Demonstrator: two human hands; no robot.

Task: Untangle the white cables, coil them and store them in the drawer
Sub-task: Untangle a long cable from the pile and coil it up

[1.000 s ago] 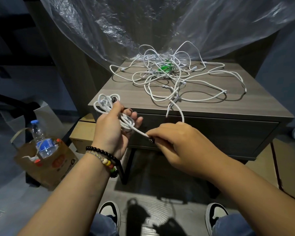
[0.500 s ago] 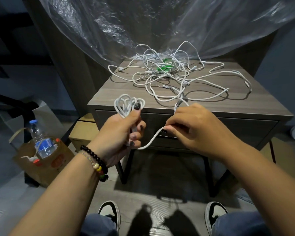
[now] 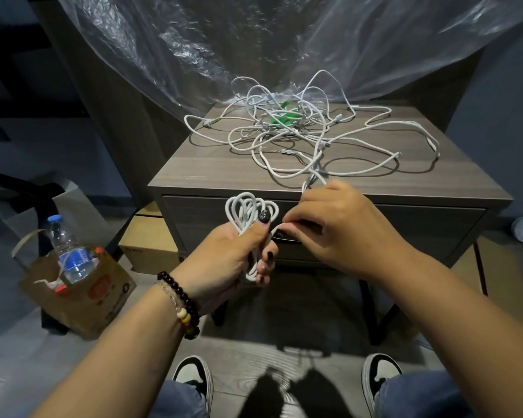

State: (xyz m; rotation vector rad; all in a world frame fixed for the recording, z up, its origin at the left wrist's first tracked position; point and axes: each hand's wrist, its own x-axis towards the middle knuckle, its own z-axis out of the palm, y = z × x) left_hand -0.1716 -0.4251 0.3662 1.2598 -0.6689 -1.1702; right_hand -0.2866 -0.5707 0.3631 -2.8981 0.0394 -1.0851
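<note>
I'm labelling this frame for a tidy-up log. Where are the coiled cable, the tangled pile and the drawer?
coiled cable (image 3: 248, 212), head view, on the loops above the thumb.
tangled pile (image 3: 287, 131), head view, on its dense middle.
drawer (image 3: 405, 233), head view, on its bare front panel.

White cables (image 3: 308, 137), grey wood-grain nightstand (image 3: 194, 173)

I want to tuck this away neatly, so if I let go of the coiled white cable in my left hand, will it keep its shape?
Probably not. The coiled cable looks soft: its loops fan unevenly above the left hand, so they would likely spring apart. Its tail runs through the right hand toward the tangle, which could tug it. It seems light.
</note>
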